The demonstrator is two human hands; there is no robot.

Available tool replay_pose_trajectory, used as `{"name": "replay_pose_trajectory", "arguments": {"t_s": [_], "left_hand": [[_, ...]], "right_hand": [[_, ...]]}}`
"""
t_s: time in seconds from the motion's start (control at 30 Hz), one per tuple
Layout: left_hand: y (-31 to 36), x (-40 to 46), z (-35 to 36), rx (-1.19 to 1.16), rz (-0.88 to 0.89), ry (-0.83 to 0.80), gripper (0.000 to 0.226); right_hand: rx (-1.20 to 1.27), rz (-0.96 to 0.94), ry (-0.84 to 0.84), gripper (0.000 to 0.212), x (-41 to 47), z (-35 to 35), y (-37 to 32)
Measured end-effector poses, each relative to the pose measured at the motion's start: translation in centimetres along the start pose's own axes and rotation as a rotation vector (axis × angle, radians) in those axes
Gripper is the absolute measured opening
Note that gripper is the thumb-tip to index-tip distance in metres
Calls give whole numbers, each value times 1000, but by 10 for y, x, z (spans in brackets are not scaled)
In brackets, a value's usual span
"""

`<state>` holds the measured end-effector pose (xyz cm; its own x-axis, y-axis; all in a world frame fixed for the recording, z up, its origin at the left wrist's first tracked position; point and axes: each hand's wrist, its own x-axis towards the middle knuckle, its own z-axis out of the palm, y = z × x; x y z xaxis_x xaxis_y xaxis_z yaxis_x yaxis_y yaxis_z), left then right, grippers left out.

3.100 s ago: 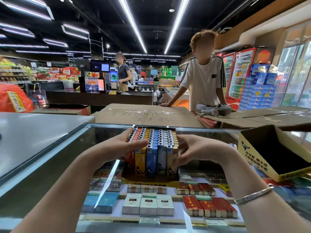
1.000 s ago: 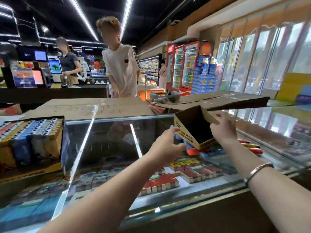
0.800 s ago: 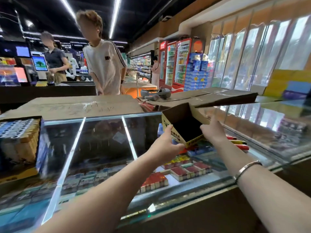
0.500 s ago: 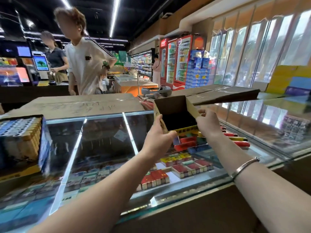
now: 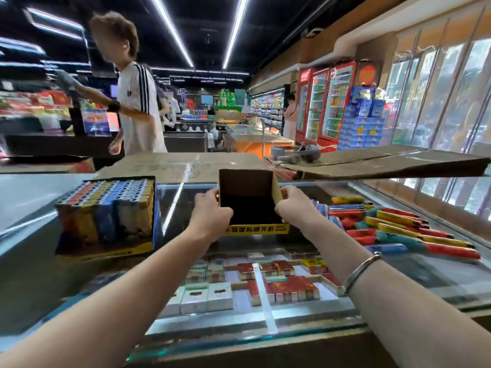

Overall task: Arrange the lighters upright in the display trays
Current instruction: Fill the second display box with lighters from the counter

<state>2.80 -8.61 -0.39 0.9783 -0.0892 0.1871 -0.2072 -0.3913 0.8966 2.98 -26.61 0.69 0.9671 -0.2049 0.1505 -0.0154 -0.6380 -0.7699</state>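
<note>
Empty tray (image 5: 249, 205) at centre on the glass counter (image 5: 265, 251), its yellow front lip printed with black Chinese characters, the last three reading 明火机. Left hand (image 5: 211, 217) grips the tray's left wall, fingers curled round its edge; right hand (image 5: 295, 205) grips the right wall likewise, a metal bangle (image 5: 358, 269) on that wrist. Full tray (image 5: 106, 216) stands left of the empty one, well apart from it, packed with upright lighters in red, yellow, blue and white rows; its print is too blurred to read. Loose lighters (image 5: 398, 229) lie flat in a heap on the glass to the right, just beside the right wrist. Cigarette packs (image 5: 252, 288) show beneath the glass, labels illegible. Flattened cardboard (image 5: 186, 166) with faint handwriting lies behind the trays. A person in a white striped shirt (image 5: 138, 107) stands beyond it. Red drink coolers (image 5: 326, 104) line the right wall, beside stacked blue cartons (image 5: 361, 123).
</note>
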Motion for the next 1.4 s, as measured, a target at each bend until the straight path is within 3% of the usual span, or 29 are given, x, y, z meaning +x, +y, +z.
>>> {"name": "replay_pose_trajectory", "arguments": {"t_s": [0.1,0.2,0.4,0.43,0.5,0.6,0.63,0.73,0.83,0.93,1.03,1.23,1.3,1.4], "left_hand": [[-17,2,-19,60,-68,4,52],[-25,6,-25,136,-92,16,54],[-35,17,-26,204,-37,23,70],[-37,19,-26,198,-27,21,71],[-41,22,-26,201,-10,14,71],[-46,26,-26,181,-3,2,72],[-48,28,-27,173,-4,-10,74],[-51,32,-30,155,-17,-43,81],[-52,32,-32,127,-41,-52,83],[-52,31,-32,106,-42,-73,83],[-52,32,-33,117,-44,-83,82],[-50,33,-33,95,-55,-96,85],[-50,32,-34,102,-60,-98,86],[-49,32,-34,112,-62,-101,86]], "right_hand": [[-34,35,-132,46,3,19,-10],[-78,25,-154,54,9,29,-15],[-205,8,-190,29,23,24,-14],[-220,7,-193,33,27,19,-14],[-255,-3,-116,46,37,9,-11],[-476,67,235,48,53,-8,13],[-592,136,279,50,54,-12,24],[-732,389,144,68,52,-21,51],[-788,492,75,76,48,-23,55],[-806,381,15,58,49,-24,52],[-590,217,-170,40,44,-29,43],[-477,89,-417,25,34,-33,32],[-432,68,-351,30,37,-34,32],[-628,150,-62,56,42,-34,41]]}}
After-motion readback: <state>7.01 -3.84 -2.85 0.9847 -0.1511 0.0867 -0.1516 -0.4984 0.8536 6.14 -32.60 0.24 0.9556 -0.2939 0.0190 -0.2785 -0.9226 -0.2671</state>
